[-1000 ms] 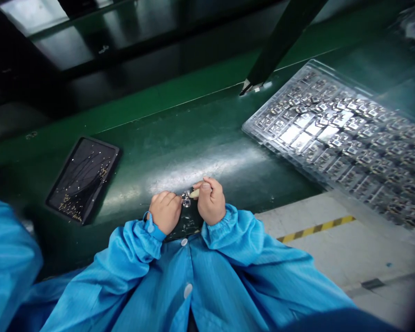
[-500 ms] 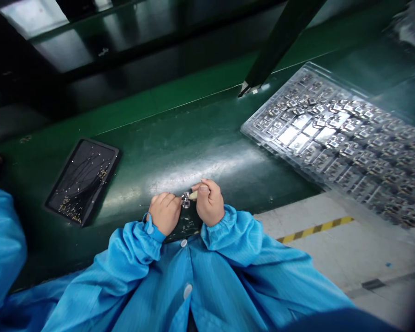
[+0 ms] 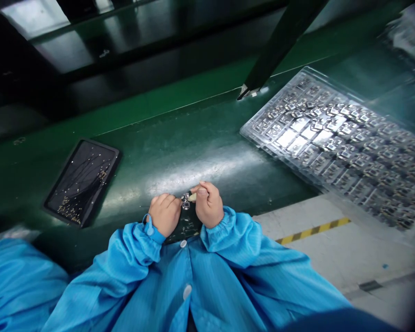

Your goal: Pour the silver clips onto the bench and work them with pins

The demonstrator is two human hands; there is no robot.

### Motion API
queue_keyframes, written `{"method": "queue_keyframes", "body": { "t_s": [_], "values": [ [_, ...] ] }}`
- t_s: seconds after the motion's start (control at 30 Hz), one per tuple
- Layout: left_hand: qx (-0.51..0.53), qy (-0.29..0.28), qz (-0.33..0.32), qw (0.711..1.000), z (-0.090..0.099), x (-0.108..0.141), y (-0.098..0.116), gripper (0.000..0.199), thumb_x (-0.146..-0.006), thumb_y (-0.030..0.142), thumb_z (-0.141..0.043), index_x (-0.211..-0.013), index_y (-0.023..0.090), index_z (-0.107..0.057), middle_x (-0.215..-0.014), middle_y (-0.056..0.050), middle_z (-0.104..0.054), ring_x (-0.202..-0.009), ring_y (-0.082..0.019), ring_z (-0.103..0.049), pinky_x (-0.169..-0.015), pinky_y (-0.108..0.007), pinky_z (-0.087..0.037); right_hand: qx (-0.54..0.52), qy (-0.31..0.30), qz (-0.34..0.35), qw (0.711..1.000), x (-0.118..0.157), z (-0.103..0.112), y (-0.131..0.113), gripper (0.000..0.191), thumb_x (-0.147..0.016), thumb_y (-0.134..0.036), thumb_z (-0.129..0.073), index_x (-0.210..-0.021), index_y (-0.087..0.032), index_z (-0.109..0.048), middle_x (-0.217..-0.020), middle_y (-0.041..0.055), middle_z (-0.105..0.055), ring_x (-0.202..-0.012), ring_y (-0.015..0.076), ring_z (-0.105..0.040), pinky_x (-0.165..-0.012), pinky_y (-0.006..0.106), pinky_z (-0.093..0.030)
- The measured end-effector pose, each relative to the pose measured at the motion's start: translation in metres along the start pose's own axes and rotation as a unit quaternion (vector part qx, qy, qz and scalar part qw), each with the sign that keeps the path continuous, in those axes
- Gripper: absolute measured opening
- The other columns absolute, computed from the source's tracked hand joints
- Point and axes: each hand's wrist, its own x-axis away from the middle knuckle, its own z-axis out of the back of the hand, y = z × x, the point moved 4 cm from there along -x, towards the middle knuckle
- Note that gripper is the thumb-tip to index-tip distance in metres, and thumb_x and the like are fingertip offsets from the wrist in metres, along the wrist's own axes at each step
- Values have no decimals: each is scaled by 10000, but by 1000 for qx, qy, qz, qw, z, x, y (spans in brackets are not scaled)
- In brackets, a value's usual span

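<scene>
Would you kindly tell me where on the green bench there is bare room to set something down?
The widest free patch on the green bench lies between the black tray and the clear tray, beyond the left hand and right hand. It is crowded between the hands, around the small shiny part.

Green bench [image 3: 180,133]: a broad, pale glare is stretching across the surface beyond the hands.
Clear tray [image 3: 286,137]: white reflections are washing out several compartments; its far right end is softening and stretching.
Black tray [image 3: 83,166]: its floor is staying dark, with tiny tips glinting.
Left hand [image 3: 165,213], right hand [image 3: 209,205]: both are showing fairly sharply in soft light.
Small metallic part [image 3: 186,201]: it is glinting, its detail too small to read.
Neighbouring sleeve [image 3: 20,281]: it is blurring.
Upper left background: it is sinking into near-black.
Lower right corner: it is darkening.
</scene>
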Motion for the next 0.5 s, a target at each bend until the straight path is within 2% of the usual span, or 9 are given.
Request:
{"method": "queue_keyframes", "body": {
  "t_s": [0.17,0.3,0.4,0.5],
  "values": [
    [8,8,-4,1000,1,2,0,164,-818,222,-434,-775,203,-592,-724,-12,-603,-801,-162,-513,-705,-296,-351,63,-13,78,995,-4,3,-14,181,-859,-282,-373,-991,-215,-479,-722,26,-630,-640,149,-599,-596,293,-508],
    [15,4,-2,1000,0,3,-1,176,-815,215,-426,-767,204,-596,-721,-21,-606,-796,-172,-519,-700,-305,-360,126,-91,169,973,-9,-4,-33,216,-866,-296,-341,-869,-211,-538,-673,33,-626,-621,156,-583,-580,286,-492],
    [19,4,3,1000,0,3,-4,199,-812,213,-413,-744,204,-600,-765,-36,-621,-823,-180,-527,-711,-316,-373,165,-132,204,956,-10,-14,-41,281,-865,-314,-332,-746,-220,-567,-622,29,-617,-567,148,-561,-550,277,-472],
    [20,9,-7,1000,0,3,-6,216,-805,206,-405,-717,200,-602,-770,-43,-628,-823,-184,-538,-702,-320,-390,175,-112,226,952,-9,-20,-43,319,-860,-313,-333,-664,-222,-567,-564,23,-602,-519,148,-547,-508,276,-462]
  ]
}}
